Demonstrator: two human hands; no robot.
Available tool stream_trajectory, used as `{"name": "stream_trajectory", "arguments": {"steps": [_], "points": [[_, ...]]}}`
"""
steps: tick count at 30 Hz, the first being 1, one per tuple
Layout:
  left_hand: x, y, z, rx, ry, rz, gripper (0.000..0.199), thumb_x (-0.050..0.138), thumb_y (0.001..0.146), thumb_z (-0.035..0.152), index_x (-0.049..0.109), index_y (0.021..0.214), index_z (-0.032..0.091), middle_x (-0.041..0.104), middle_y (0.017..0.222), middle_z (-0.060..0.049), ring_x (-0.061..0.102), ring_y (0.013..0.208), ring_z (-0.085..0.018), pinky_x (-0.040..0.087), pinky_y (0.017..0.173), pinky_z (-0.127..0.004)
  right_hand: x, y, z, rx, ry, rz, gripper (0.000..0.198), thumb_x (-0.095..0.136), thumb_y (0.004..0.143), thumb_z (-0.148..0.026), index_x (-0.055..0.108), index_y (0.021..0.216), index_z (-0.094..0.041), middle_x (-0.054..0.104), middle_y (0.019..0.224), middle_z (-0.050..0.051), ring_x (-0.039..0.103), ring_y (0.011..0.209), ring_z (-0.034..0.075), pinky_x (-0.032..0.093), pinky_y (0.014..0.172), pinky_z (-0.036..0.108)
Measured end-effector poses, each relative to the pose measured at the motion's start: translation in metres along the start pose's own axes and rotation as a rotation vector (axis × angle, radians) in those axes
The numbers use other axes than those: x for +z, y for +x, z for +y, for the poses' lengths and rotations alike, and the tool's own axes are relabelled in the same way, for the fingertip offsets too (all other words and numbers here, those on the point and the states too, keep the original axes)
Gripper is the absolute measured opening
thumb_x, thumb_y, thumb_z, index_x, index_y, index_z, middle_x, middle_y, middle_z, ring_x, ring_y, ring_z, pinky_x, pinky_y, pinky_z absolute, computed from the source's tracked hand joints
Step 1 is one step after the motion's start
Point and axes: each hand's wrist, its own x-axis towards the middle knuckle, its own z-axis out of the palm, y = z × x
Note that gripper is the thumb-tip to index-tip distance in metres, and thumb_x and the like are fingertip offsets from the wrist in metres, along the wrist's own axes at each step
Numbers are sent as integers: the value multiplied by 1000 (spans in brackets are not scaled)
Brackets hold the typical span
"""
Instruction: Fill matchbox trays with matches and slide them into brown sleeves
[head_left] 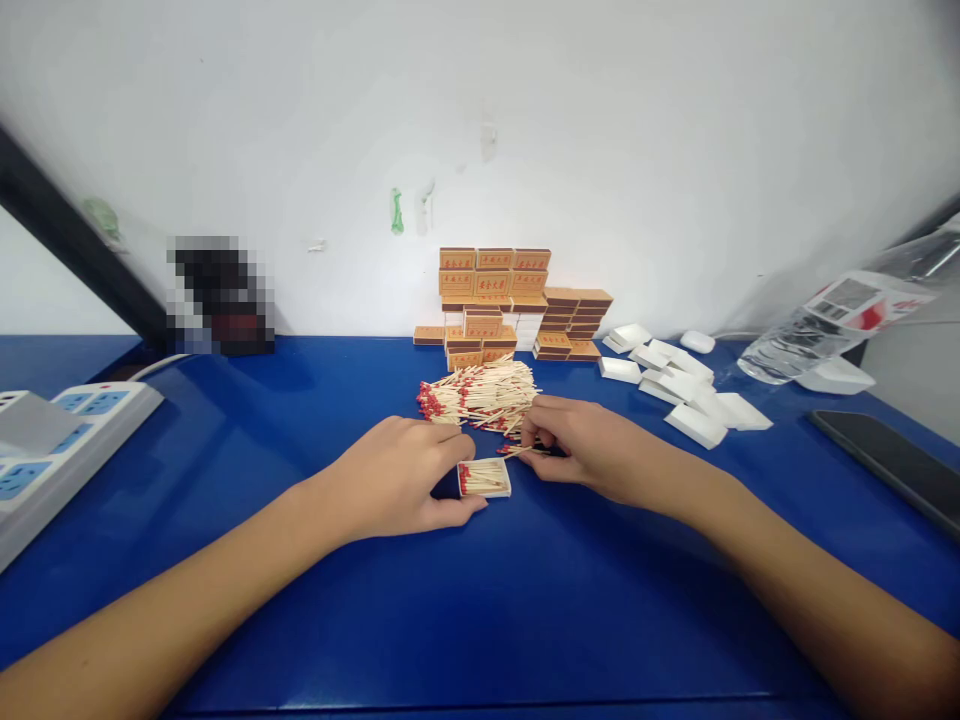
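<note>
Near the middle of the frame, the left hand [397, 475] steadies a white tray [509, 480] between thumb and fingers while the right hand [574, 440] pinches loose matches [513, 451] beside the match pile [495, 392], a filling step, I'd judge, whose next move calls for aligned heads.

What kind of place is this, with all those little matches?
It looks like an indoor worktable: a blue tabletop against a white wall, with a heap of matches, stacked matchboxes and a power strip.
</note>
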Motion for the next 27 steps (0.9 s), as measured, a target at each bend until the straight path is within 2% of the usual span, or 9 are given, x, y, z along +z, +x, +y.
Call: {"name": "stream_trajectory", "arguments": {"steps": [9,13,20,25,27], "points": [[1,1,1,-12,-7,-6,31,65,94,48,71,103,18,72,89,-1,68,76,-21,43,64,-34,-6,-1,1,54,-25,20,14,63,95,-20,56,83,-21,60,87,1,55,75,15,37,65,27],[1,2,1,-18,-13,-9,32,65,95,48,71,103,18,72,89,-1,68,76,-21,43,64,-34,-9,-3,3,26,-40,37,11,62,96,-20,59,85,-21,61,87,1,56,75,15,38,66,27],[3,-1,0,-15,-19,7,33,64,95,49,70,101,18,72,89,-2,69,78,-22,45,65,-34,-8,-2,-13,-82,-9,232,7,61,100,-22,62,93,-20,63,94,3,58,77,15,42,68,27],[4,0,1,-12,-15,24,32,62,96,49,67,92,17,71,86,-1,67,74,-20,42,63,-33,9,-1,-30,-123,46,92,9,64,101,-25,64,93,-20,64,95,3,59,75,14,43,66,27],[4,0,1,-7,-13,28,32,62,96,49,67,91,17,70,85,-1,66,73,-19,41,63,-32,12,-1,-31,-136,41,75,10,64,101,-29,66,97,-20,65,98,4,60,74,14,44,65,27]]}}
